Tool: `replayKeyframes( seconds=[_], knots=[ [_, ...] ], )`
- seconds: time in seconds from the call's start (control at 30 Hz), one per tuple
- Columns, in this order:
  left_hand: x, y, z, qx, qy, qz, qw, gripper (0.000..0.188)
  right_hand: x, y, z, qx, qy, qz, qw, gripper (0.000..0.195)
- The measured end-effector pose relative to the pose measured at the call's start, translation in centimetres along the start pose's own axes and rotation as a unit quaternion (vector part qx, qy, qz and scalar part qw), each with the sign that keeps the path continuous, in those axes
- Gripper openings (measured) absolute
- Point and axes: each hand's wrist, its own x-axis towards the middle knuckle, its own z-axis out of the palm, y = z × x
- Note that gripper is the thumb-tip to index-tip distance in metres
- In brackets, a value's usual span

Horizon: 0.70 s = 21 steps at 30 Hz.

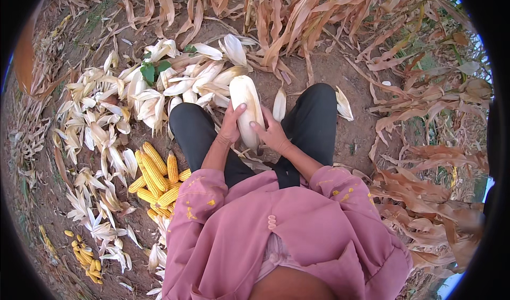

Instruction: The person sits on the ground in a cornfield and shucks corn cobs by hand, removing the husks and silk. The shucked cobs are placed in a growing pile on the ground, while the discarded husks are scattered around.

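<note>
Between my knees I hold an ear of corn (pixel 246 105) wrapped in its pale, dry husk. Its rounded end points away from me, and the husk hides the kernels. My left hand (pixel 231 122) grips it along the left side, thumb lying on top. From the right, my right hand (pixel 273 132) closes around the lower part, its thumb also pressed on the husk. Past the ear lies a heap of stripped corn husks (pixel 195 79). A pile of bare yellow corn cobs (pixel 155 176) sits on the ground beside my left thigh.
Dry standing corn stalks (pixel 287 17) rise ahead, and more dry corn leaves (pixel 422 192) crowd the right side. Farther left and back is a second, smaller pile of yellow cobs (pixel 85 258). A green leafy weed (pixel 148 73) pokes through the husks. Bare soil (pixel 354 140) shows right of my knee.
</note>
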Motion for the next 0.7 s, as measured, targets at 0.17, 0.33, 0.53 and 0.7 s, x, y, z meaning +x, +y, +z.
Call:
replayKeyframes(
  seconds=[0.17,0.33,0.53,0.7],
  knots=[
    [0.0,-0.8,0.1,0.032,0.001,-0.017,0.999,0.059,-0.8,5.2,-2.1,0.043,-0.017,0.169,0.984,0.052],
    [-0.2,-1.2,1.1,0.100,0.009,-0.036,0.994,0.062,-1.1,7.7,-0.9,-0.034,0.189,0.084,0.978,0.060],
    [-0.1,-1.0,0.9,0.139,0.032,-0.017,0.990,0.062,-1.9,2.9,-1.8,-0.211,0.198,-0.093,0.953,0.034],
    [-0.1,-1.2,0.9,0.178,0.037,-0.018,0.983,0.064,-2.7,3.6,-1.6,-0.132,0.062,-0.041,0.988,0.013]
  ],
)
